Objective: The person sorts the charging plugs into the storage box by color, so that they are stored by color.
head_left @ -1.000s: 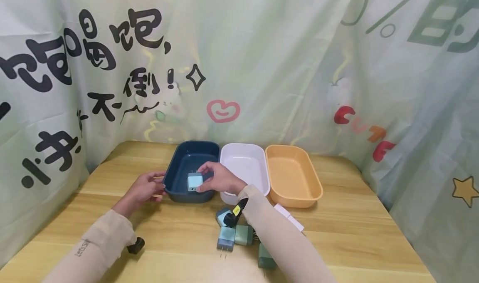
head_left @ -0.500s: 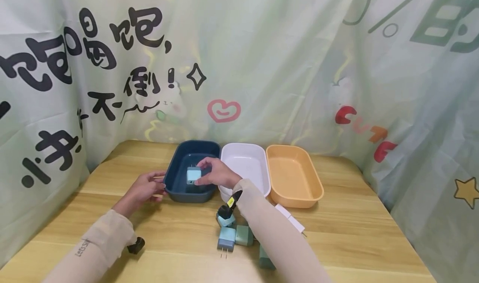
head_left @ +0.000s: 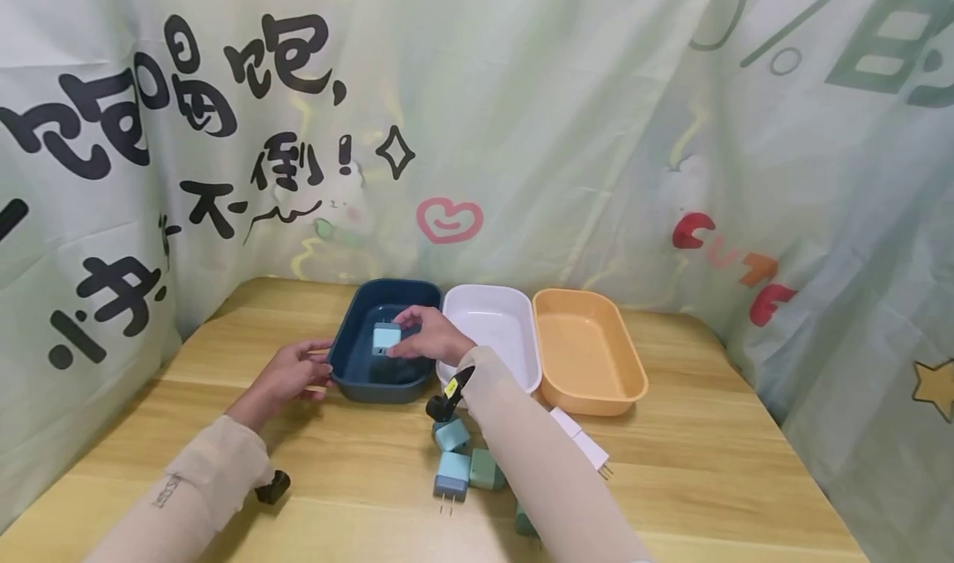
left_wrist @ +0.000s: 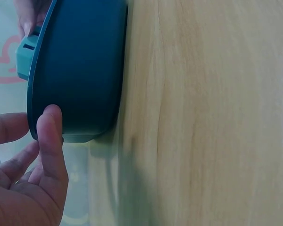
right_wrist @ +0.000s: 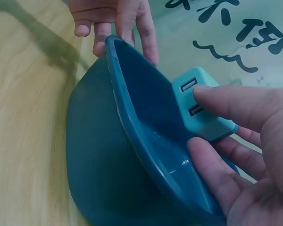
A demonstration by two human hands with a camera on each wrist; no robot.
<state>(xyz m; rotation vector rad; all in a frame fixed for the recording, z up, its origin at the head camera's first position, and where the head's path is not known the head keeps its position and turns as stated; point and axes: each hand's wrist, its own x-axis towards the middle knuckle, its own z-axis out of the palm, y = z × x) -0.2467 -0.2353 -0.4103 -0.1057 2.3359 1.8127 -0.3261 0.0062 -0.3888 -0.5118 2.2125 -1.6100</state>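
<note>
Over the dark blue plastic bin [head_left: 383, 392], my right hand [head_left: 436, 336] holds a light-blue USB wall charger [head_left: 386, 337] between thumb and fingers. Two USB ports show on the charger [right_wrist: 193, 101] in the right wrist view, and its prongs point away from me in the head view. My left hand [head_left: 291, 371] pinches the near left corner of the bin's rim. In the left wrist view one digit of that hand [left_wrist: 33, 188] presses on the bin's outer wall [left_wrist: 82, 66], with another finger across the rim. The charger's far side is hidden by my right fingers.
A white bin [head_left: 490, 331] and an orange bin [head_left: 589, 356] stand to the right of the blue one. Nearer me lie blue chargers [head_left: 452, 469], green chargers [head_left: 484, 469] and white chargers [head_left: 589, 447], some under my right forearm. A printed curtain [head_left: 559, 132] hangs behind the table [head_left: 708, 464].
My right hand has moved slightly farther forward with the charger, farther over the blue bin. The left hand has kept its place at the rim.
</note>
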